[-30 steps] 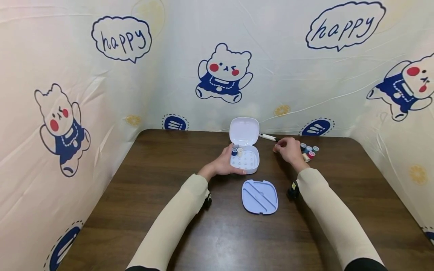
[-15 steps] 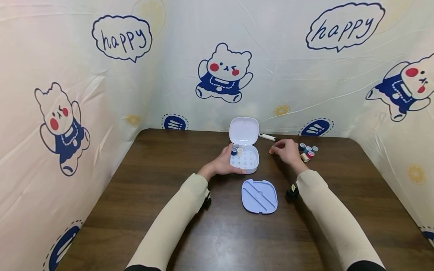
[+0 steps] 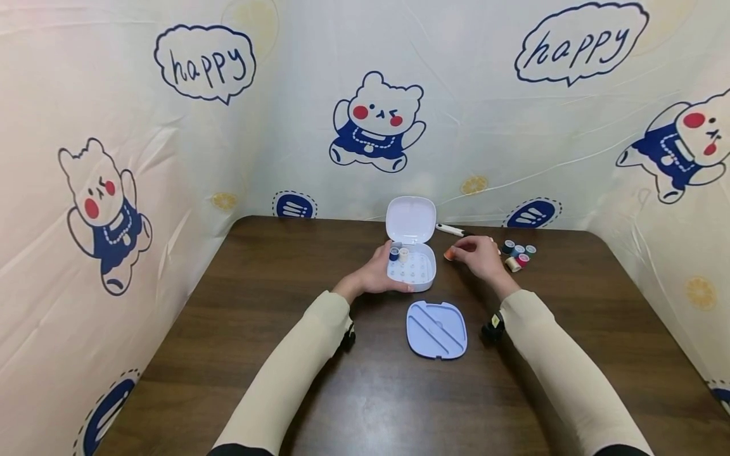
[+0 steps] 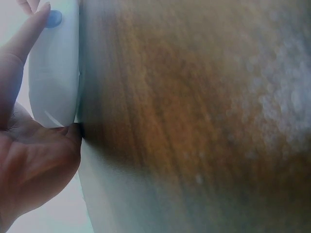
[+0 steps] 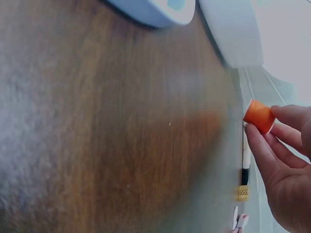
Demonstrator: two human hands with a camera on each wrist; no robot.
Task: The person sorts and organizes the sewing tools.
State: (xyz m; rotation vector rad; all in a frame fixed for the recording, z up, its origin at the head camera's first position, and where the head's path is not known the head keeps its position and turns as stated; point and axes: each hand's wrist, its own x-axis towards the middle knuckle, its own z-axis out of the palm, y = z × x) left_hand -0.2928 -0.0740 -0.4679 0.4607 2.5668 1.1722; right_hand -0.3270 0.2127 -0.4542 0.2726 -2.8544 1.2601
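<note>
A white box (image 3: 423, 286) with its lid (image 3: 410, 220) raised stands near the back of the table. Inside, at its back left, are a dark blue spool (image 3: 394, 254) and a cream spool (image 3: 403, 254), beside rows of small pegs. The left hand (image 3: 373, 275) grips the box's left side, thumb along the front; the left wrist view shows this hand (image 4: 34, 160) against the white wall (image 4: 56, 77). Right of the box, the right hand (image 3: 480, 256) pinches an orange spool (image 3: 448, 254) between thumb and fingertips; in the right wrist view the spool (image 5: 260, 116) is tilted.
A light blue tray (image 3: 436, 330) with diagonal ridges lies in front of the box. Several spools (image 3: 518, 251) are grouped to the right of the right hand. A white pen-like tool (image 3: 450, 230) lies behind, near the table's back edge. A printed cloth (image 3: 365, 190) hangs behind.
The right hand has moved left toward the box with the orange spool, which now shows more clearly. The left hand has stayed on the box.
</note>
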